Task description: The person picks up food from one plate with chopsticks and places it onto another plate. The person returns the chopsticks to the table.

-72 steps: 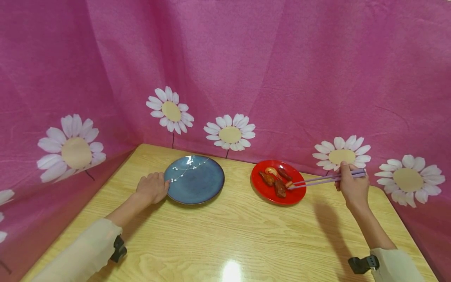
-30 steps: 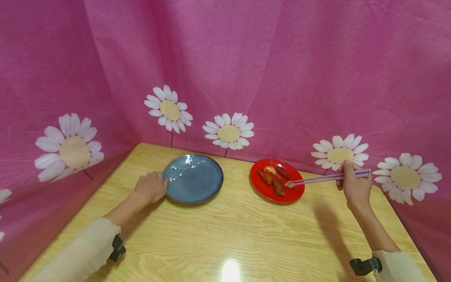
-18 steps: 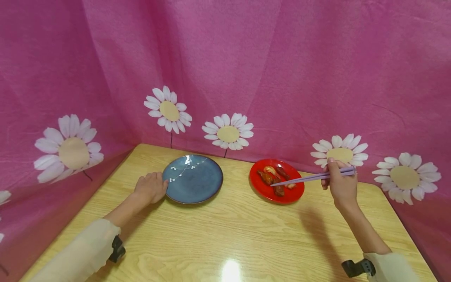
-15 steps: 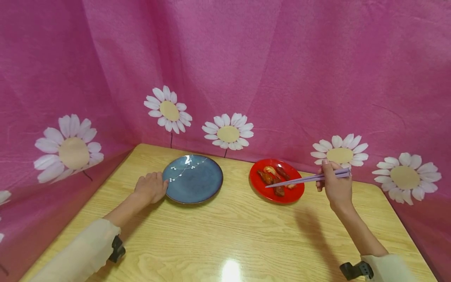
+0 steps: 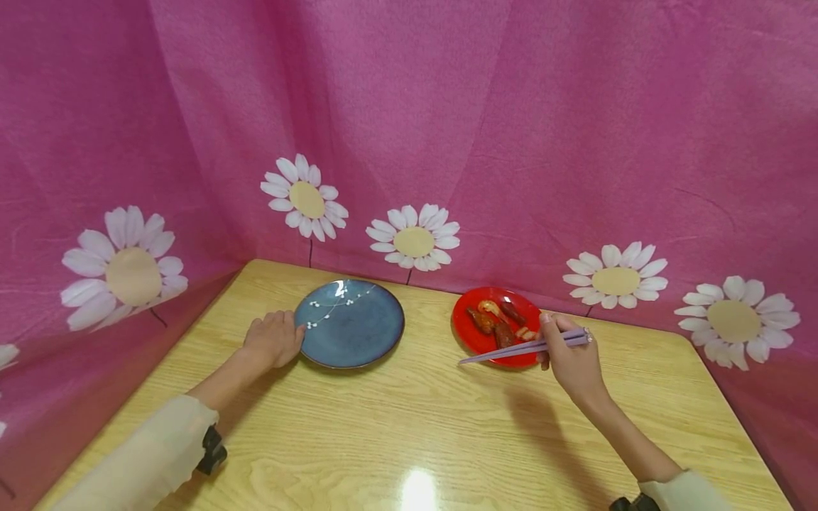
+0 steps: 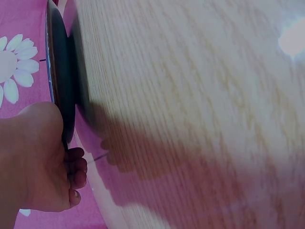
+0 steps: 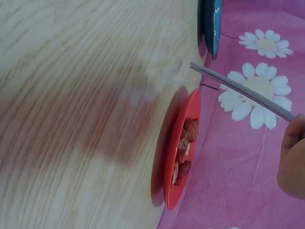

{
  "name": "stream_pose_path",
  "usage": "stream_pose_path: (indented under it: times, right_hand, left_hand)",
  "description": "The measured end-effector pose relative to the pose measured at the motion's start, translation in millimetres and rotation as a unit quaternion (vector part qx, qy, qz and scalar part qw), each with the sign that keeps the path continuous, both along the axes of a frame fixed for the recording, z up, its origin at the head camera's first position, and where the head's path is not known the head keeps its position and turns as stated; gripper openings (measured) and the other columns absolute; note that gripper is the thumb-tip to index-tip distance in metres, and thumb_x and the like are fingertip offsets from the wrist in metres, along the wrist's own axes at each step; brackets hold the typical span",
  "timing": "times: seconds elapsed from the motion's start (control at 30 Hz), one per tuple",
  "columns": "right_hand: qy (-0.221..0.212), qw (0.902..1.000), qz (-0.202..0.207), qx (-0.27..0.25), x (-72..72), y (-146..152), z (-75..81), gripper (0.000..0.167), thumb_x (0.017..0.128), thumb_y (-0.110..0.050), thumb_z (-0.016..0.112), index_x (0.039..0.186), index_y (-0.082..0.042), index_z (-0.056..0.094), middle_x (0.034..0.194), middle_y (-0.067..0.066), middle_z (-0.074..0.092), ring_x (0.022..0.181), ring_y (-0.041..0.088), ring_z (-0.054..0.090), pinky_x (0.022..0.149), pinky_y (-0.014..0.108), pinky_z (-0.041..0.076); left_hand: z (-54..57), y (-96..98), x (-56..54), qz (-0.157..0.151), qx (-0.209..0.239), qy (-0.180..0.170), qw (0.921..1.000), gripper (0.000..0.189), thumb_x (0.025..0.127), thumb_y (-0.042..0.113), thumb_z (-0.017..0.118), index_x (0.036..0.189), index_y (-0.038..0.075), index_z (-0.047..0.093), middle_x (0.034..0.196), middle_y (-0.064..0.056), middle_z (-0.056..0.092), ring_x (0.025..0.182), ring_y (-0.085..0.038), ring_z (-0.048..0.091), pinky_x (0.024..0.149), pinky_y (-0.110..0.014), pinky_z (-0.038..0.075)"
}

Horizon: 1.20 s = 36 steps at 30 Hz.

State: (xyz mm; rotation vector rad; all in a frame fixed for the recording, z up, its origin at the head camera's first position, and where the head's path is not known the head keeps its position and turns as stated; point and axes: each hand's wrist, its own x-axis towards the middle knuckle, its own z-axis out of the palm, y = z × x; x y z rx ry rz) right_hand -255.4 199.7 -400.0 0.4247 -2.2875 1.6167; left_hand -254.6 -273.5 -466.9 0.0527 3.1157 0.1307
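My left hand (image 5: 275, 339) grips the left rim of a round blue plate (image 5: 358, 333) with a white blossom pattern. In the left wrist view the thumb lies at the rim of the plate (image 6: 61, 71) and the fingers (image 6: 78, 171) are curled below it. My right hand (image 5: 571, 358) holds a pair of purple chopsticks (image 5: 511, 350), their tips together and pointing left with nothing between them. They pass over the front of a red plate (image 5: 463, 328), which bears several brown and orange food pieces (image 5: 503, 335). The right wrist view shows the chopsticks (image 7: 238, 88) raised above the table.
Both plates stand toward the back of a light wooden table (image 5: 383, 419). A pink cloth (image 5: 511, 142) with printed daisies hangs behind and beside it. Bare wood lies between the plates and in front of them.
The chopsticks, earlier at a food piece on the red plate's right side, have closed and moved left and toward me with my right hand. That piece stays on the plate. My left hand keeps still.
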Motion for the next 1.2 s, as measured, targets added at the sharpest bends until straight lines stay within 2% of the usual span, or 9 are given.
stream_pose_path:
  times: [0.2, 0.43, 0.57, 0.73, 0.83, 0.93, 1.07, 1.13, 1.2]
  right_hand:
    - [-0.016, 0.9997, 0.012, 0.011, 7.3, -9, -0.3, 0.034, 0.105, -0.013, 0.052, 0.077, 0.003, 0.061, 0.056, 0.012, 0.056, 0.043, 0.017, 0.05, 0.039, 0.026, 0.038]
    - [-0.008, 0.9982, 0.025, 0.054, 28.5, -24, 17.1, 0.032, 0.104, -0.008, 0.051, 0.075, 0.004, 0.057, 0.057, 0.016, 0.053, 0.047, 0.022, 0.049, 0.038, 0.025, 0.03]
    - [0.0, 0.9984, 0.038, 0.042, 35.1, -29, 17.5, 0.032, 0.103, -0.005, 0.053, 0.072, 0.003, 0.054, 0.059, 0.016, 0.053, 0.049, 0.019, 0.052, 0.042, 0.024, 0.04]
    - [0.047, 0.9937, 0.099, 0.025, 29.7, -27, -1.1, 0.027, 0.099, 0.006, 0.054, 0.072, 0.001, 0.056, 0.064, 0.019, 0.054, 0.052, 0.023, 0.054, 0.049, 0.027, 0.05]
    - [0.111, 0.983, 0.136, 0.054, 24.6, -24, -16.1, 0.026, 0.092, 0.014, 0.058, 0.075, -0.004, 0.059, 0.066, 0.012, 0.057, 0.054, 0.02, 0.055, 0.051, 0.024, 0.05]
    - [0.19, 0.9633, 0.154, 0.11, 23.0, -23, -25.7, 0.024, 0.087, 0.013, 0.066, 0.08, -0.01, 0.063, 0.07, -0.001, 0.058, 0.058, 0.012, 0.055, 0.054, 0.018, 0.047]
    - [0.274, 0.9284, 0.175, 0.179, 26.4, -26, -29.5, 0.01, 0.095, -0.01, 0.068, 0.087, -0.015, 0.065, 0.077, -0.008, 0.057, 0.064, 0.004, 0.05, 0.057, 0.014, 0.043]
    - [0.299, 0.913, 0.186, 0.206, 29.5, -28, -29.7, 0.014, 0.1, -0.022, 0.063, 0.088, -0.016, 0.064, 0.079, -0.008, 0.056, 0.064, 0.003, 0.048, 0.057, 0.014, 0.043]
    - [0.31, 0.902, 0.192, 0.231, 32.8, -30, -29.6, 0.023, 0.103, -0.032, 0.056, 0.088, -0.016, 0.064, 0.082, -0.01, 0.056, 0.065, 0.001, 0.049, 0.057, 0.013, 0.044]
  left_hand:
    - [-0.3, 0.1, -0.2, -0.002, 0.002, 0.0, 1.0, 0.037, 0.105, 0.027, 0.041, 0.103, -0.009, 0.05, 0.093, -0.019, 0.054, 0.096, -0.039, 0.056, 0.077, -0.051, 0.044]
    - [0.2, 0.3, 0.2, -0.002, 0.009, 0.002, 1.0, 0.037, 0.104, 0.027, 0.041, 0.101, -0.008, 0.051, 0.091, -0.018, 0.055, 0.095, -0.039, 0.057, 0.077, -0.051, 0.044]
    - [0.0, -0.1, -0.1, -0.002, 0.009, 0.005, 0.9999, 0.037, 0.104, 0.027, 0.041, 0.1, -0.008, 0.051, 0.091, -0.019, 0.055, 0.095, -0.039, 0.056, 0.077, -0.052, 0.044]
    - [-0.3, 0.1, 0.4, -0.002, 0.01, 0.004, 0.9999, 0.037, 0.104, 0.027, 0.041, 0.1, -0.008, 0.051, 0.091, -0.019, 0.054, 0.095, -0.039, 0.056, 0.077, -0.052, 0.044]
    - [0.0, 0.3, 0.7, -0.002, 0.011, -0.001, 0.9999, 0.037, 0.104, 0.027, 0.041, 0.1, -0.008, 0.05, 0.091, -0.019, 0.054, 0.095, -0.039, 0.056, 0.078, -0.051, 0.044]
    - [0.8, 0.6, 1.2, -0.002, 0.013, -0.001, 0.9999, 0.037, 0.104, 0.027, 0.041, 0.101, -0.008, 0.051, 0.092, -0.019, 0.054, 0.095, -0.039, 0.056, 0.078, -0.052, 0.044]
    - [1.9, 1.1, 1.4, 0.0, 0.015, 0.0, 0.9999, 0.037, 0.104, 0.027, 0.041, 0.101, -0.008, 0.051, 0.093, -0.02, 0.055, 0.096, -0.04, 0.056, 0.079, -0.052, 0.044]
    - [2.0, 1.2, 1.3, 0.0, 0.014, -0.001, 0.9999, 0.037, 0.104, 0.027, 0.041, 0.101, -0.008, 0.051, 0.093, -0.02, 0.055, 0.096, -0.04, 0.056, 0.079, -0.053, 0.044]
    - [1.8, 1.2, 1.0, 0.002, 0.013, -0.002, 0.9999, 0.037, 0.104, 0.027, 0.041, 0.101, -0.009, 0.051, 0.093, -0.02, 0.055, 0.096, -0.04, 0.056, 0.079, -0.053, 0.045]
